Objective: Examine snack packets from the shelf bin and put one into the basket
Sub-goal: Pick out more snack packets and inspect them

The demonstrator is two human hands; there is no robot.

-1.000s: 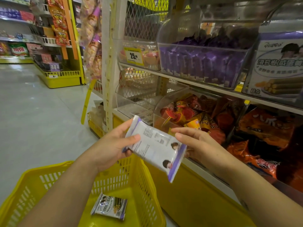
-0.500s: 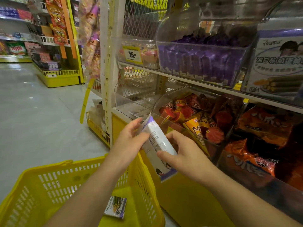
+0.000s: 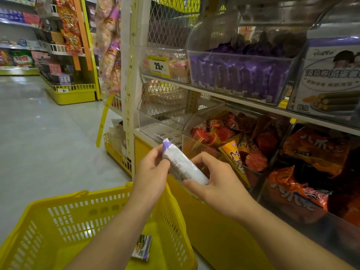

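Turned up on edge now, the white and purple snack packet (image 3: 183,166) lay flat and face-up between the hands a second ago, and both hands have closed in. Below the left wrist sits the yellow basket (image 3: 109,190), with a second packet (image 3: 142,248) lying on its floor. Left hand (image 3: 153,172) pinches the packet's upper purple end, and right hand (image 3: 220,182) curls round its lower end, thumb across the front. Just beyond the right hand's knuckles is a clear bin of cone snacks (image 3: 233,145). Higher and farther back stands the bin of purple packets (image 3: 239,75).
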